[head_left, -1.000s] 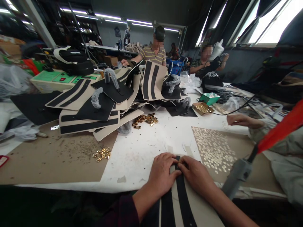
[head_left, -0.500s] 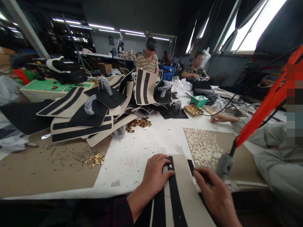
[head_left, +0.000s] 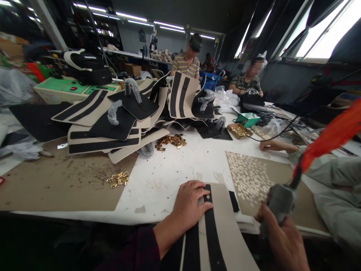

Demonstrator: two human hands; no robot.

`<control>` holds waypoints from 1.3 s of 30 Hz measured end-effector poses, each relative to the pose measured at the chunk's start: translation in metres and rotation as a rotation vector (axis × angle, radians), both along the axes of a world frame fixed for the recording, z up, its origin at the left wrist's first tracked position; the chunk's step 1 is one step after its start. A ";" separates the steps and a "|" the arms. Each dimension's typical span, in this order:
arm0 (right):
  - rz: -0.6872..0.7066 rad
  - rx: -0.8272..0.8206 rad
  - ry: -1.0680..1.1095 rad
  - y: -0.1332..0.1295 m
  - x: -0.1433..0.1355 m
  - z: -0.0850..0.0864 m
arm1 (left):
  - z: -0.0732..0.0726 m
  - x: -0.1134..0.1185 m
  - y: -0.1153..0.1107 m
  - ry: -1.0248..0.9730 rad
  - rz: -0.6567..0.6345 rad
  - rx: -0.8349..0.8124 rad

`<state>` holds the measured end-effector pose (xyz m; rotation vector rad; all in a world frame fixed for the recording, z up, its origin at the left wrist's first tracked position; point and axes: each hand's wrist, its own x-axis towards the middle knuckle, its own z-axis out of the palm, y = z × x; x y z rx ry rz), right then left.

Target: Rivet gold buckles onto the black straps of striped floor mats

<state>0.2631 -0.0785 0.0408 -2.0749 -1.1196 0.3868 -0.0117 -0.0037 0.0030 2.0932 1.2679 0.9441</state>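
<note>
Okay, head view: I see the left hand [head_left: 188, 205] lying spread on the beige panel [head_left: 225, 214] at the white table's [head_left: 160, 180] edge, thumb and fingers apart beside a pale round dot [head_left: 208, 197]; the right hand [head_left: 289, 241] wraps the grey tool [head_left: 282, 199]. Dot's on the black strip [head_left: 213, 233], so that's placed, I'd judge; what's left, can't tell. Panel smooth, curved; strip matte; tool blocky.

Grey tool [head_left: 282, 197]: 1 | brown sheets [head_left: 70, 195]: 2 | teal box [head_left: 249, 119]: 1 | pale rings [head_left: 248, 177]: many (too small to count)
</note>
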 end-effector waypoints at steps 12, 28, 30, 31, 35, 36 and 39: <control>0.603 0.403 0.802 0.090 -0.119 0.037 | 0.000 0.000 -0.001 -0.018 -0.003 -0.028; 0.639 0.332 0.692 0.092 -0.118 0.018 | 0.009 -0.002 0.001 0.026 -0.041 -0.081; 0.665 0.331 0.687 0.092 -0.117 0.017 | 0.009 -0.002 0.001 0.026 -0.043 -0.086; 0.679 0.330 0.687 0.092 -0.116 0.017 | 0.009 -0.002 0.001 0.026 -0.043 -0.088; 0.707 0.321 0.700 0.092 -0.115 0.015 | 0.009 -0.001 0.002 0.023 -0.046 -0.088; 0.711 0.319 0.702 0.092 -0.114 0.014 | 0.009 -0.001 0.002 0.024 -0.046 -0.089; 0.727 0.317 0.694 0.092 -0.112 0.010 | 0.008 0.000 0.002 0.028 -0.041 -0.093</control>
